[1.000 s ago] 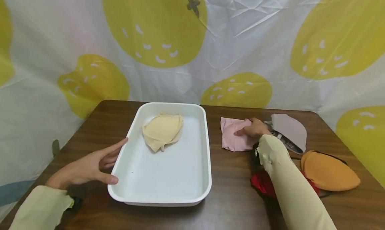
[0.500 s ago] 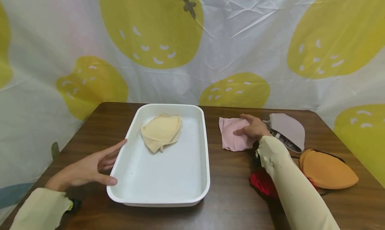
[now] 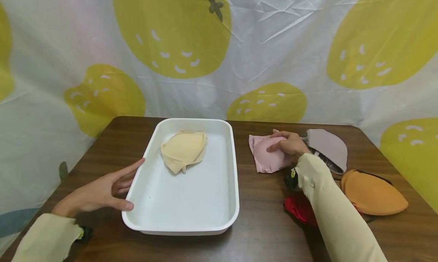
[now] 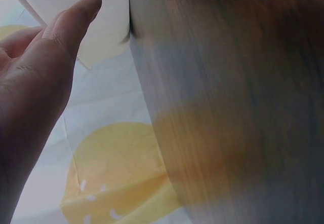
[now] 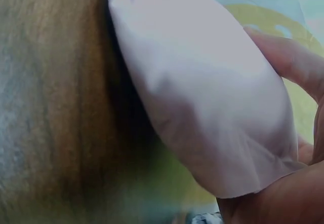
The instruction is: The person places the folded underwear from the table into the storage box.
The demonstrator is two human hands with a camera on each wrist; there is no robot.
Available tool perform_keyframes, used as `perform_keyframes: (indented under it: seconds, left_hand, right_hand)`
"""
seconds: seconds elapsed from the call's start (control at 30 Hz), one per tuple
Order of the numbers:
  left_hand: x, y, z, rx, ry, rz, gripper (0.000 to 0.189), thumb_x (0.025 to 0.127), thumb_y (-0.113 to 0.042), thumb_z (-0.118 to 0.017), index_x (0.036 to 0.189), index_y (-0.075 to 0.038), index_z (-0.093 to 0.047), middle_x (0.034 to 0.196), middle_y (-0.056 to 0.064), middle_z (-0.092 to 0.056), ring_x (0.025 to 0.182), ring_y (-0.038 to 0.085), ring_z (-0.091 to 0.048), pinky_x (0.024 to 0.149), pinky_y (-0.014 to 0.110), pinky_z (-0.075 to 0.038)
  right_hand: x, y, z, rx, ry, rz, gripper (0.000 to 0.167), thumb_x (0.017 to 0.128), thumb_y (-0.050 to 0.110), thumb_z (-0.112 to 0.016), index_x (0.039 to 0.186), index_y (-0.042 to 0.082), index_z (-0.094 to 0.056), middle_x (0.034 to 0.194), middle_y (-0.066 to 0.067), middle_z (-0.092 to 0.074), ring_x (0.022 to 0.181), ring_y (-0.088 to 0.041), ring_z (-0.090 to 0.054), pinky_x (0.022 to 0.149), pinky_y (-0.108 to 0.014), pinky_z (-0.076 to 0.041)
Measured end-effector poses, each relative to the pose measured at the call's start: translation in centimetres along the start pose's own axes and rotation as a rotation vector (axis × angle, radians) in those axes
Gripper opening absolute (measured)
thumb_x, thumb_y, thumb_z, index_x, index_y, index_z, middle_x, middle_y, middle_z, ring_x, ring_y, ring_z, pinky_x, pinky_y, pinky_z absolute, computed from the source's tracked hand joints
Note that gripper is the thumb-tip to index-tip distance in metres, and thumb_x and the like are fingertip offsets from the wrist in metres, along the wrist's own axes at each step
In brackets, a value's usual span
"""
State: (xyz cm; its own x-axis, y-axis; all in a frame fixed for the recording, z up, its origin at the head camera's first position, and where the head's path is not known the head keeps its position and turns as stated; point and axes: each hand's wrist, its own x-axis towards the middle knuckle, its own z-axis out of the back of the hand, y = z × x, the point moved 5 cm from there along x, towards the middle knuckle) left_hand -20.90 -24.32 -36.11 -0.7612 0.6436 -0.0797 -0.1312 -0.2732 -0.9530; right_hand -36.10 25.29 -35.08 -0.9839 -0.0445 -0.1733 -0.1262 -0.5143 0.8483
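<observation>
At the white tray [image 3: 188, 208], my left hand [image 3: 96, 191] rests with fingers and thumb extended along the left rim; its thumb also shows in the left wrist view. In the tray's far part lies a cream folded fabric piece [image 3: 183, 150] with a cup shape. To the right of the tray, my right hand [image 3: 291, 144] grips a soft pink padded fabric piece [image 3: 268, 155] by its right side. The right wrist view shows the pink fabric piece bulging between thumb and fingers, with dark shadow along its lower side.
Beyond my right hand lies a grey cup-shaped fabric piece [image 3: 328, 150]. An orange one [image 3: 373, 193] with black edging sits nearer, and a red piece [image 3: 299, 208] is partly hidden under my right forearm. A fruit-print curtain [image 3: 191, 91] hangs behind the brown table [image 3: 267, 216].
My right hand's fingers have closed further around the pink piece, which has turned slightly and bulges more. My left hand and the tray stay put.
</observation>
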Motion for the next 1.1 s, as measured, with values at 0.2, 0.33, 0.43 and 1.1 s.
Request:
perform_keyframes:
  seconds: [0.2, 0.33, 0.43, 1.1]
  left_hand:
    - [0.1, 0.0, 0.0, -0.007, 0.003, -0.005, 0.112, 0.085, -0.013, -0.080, 0.163, -0.018, -0.001, 0.163, 0.036, -0.009, 0.131, -0.008, -0.046, 0.098, 0.019, -0.050]
    - [0.1, 0.0, 0.0, -0.013, 0.004, -0.009, 0.112, 0.085, -0.012, -0.081, 0.163, -0.018, -0.001, 0.163, 0.036, -0.008, 0.130, -0.010, -0.046, 0.098, 0.018, -0.050]
    - [0.0, 0.0, 0.0, -0.021, 0.005, -0.009, 0.112, 0.085, -0.012, -0.081, 0.163, -0.019, -0.001, 0.163, 0.036, -0.008, 0.129, -0.011, -0.045, 0.098, 0.017, -0.049]
    - [0.0, 0.1, 0.0, -0.002, 0.001, -0.016, 0.112, 0.084, -0.012, -0.081, 0.163, -0.020, -0.002, 0.163, 0.036, -0.007, 0.129, -0.012, -0.045, 0.098, 0.016, -0.049]
  right_hand:
    - [0.0, 0.3, 0.2, 0.035, -0.019, 0.012, 0.064, 0.077, 0.004, -0.080, 0.136, -0.005, -0.056, 0.164, -0.008, -0.030, 0.155, -0.027, -0.020, 0.124, -0.041, -0.026]
    - [0.0, 0.7, 0.3, 0.019, -0.029, 0.032, 0.061, 0.077, 0.006, -0.081, 0.134, -0.003, -0.059, 0.164, -0.007, -0.031, 0.156, -0.028, -0.021, 0.124, -0.041, -0.027]
    - [-0.1, 1.1, 0.4, -0.003, -0.047, 0.039, 0.060, 0.078, 0.008, -0.082, 0.133, -0.001, -0.060, 0.163, -0.006, -0.033, 0.156, -0.027, -0.022, 0.123, -0.039, -0.029]
    - [-0.9, 4.3, 0.0, 0.085, -0.033, 0.047, 0.063, 0.078, 0.005, -0.081, 0.137, 0.005, -0.059, 0.164, 0.000, -0.034, 0.139, -0.023, -0.040, 0.079, -0.015, -0.050]
